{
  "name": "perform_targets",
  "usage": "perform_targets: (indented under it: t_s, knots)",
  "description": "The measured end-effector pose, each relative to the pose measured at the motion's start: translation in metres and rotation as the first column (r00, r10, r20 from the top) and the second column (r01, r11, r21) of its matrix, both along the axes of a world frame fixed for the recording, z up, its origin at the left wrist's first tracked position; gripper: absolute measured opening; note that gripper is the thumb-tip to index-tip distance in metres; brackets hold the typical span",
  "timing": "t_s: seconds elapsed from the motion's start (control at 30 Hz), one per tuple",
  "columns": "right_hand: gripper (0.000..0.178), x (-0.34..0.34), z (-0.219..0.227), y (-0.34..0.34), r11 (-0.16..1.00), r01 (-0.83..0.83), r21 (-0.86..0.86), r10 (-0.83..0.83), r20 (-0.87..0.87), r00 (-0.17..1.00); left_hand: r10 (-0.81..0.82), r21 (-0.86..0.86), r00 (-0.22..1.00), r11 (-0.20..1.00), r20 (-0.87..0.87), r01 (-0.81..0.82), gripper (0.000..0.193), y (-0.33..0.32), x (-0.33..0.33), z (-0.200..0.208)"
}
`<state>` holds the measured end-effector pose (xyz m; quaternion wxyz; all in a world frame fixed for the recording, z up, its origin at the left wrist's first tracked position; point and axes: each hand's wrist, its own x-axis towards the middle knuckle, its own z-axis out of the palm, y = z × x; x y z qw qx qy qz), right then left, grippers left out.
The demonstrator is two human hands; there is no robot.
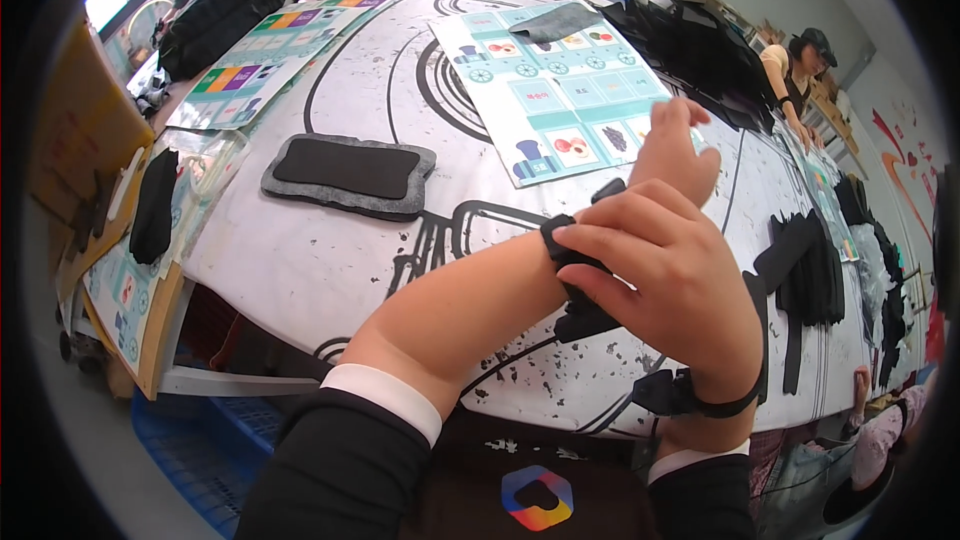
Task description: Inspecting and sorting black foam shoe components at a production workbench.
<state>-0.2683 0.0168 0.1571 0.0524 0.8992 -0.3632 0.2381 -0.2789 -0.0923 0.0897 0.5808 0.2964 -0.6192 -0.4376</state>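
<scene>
Pinching black wrist strap [560, 252] with right grip [675, 280], holding left grip [675, 155] loosely spread; could twist strap askew by tugging unevenly

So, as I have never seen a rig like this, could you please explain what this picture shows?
There is no machine: these are a person's own bare hands, seen from a downward-looking fisheye camera on their head, so straight edges bend near the rim. The left hand seems to hold nothing. The right hand reaches across, its fingers touching the black wristband on the left wrist; whether they grip it is hard to tell. On the white, line-patterned table lie a grey-and-black pad, a printed picture sheet and a bunch of black strips.
</scene>
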Motion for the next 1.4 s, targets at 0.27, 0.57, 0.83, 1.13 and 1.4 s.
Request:
perform_targets:
  t_s: [0.27, 0.57, 0.83, 1.13, 1.4]
  knots:
    - [0.020, -0.012, -0.009, -0.006, 0.997, -0.058, 0.043, 0.060, -0.046, 0.997, -0.149, 0.032, 0.958, 0.989, 0.245, 0.146, 0.032, 0.020, 0.001, 0.003]
    - [0.007, -0.021, -0.021, -0.011, 0.997, 0.003, 0.074, 0.000, -0.052, 0.999, -0.060, -0.111, 0.895, 0.986, 0.442, 0.121, 0.034, 0.051, -0.001, -0.001]
    - [0.010, -0.023, -0.024, -0.008, 0.992, 0.125, -0.009, -0.125, 0.025, 0.992, 0.056, -0.289, 0.850, 0.950, 0.524, 0.116, 0.032, 0.066, -0.020, -0.011]
    - [0.017, -0.017, -0.024, -0.005, 0.889, 0.450, 0.090, -0.455, 0.045, 0.890, -0.047, -0.395, 0.930, 0.897, 0.364, 0.200, 0.015, 0.060, -0.037, -0.046]
    - [0.020, -0.021, -0.022, -0.007, 0.743, 0.660, 0.110, -0.651, -0.111, 0.751, -0.196, -0.385, 0.925, 0.866, 0.325, 0.319, 0.013, 0.066, -0.027, -0.041]
